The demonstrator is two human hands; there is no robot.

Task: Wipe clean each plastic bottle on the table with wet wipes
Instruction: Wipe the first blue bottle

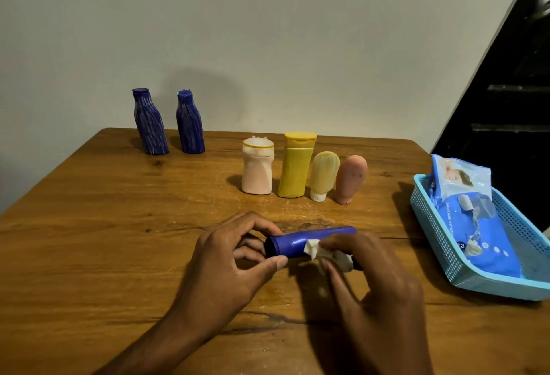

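A blue plastic bottle [300, 242] lies on its side just above the wooden table [104, 225]. My left hand [235, 261] grips its bottom end with thumb and fingers. My right hand [372, 273] pinches a crumpled white wet wipe [321, 251] against the bottle's side and covers its cap end. Two dark blue bottles [150, 121] [190, 123] stand at the back left. A pale pink bottle [257, 169], a yellow bottle [296, 164], a small yellow tube [323, 175] and a small pink tube [349, 178] stand in a row at the middle.
A light blue plastic basket [440, 234] sits at the table's right edge and holds two wet wipe packs [476, 225]. A pale wall rises behind the table. A dark opening is at the far right.
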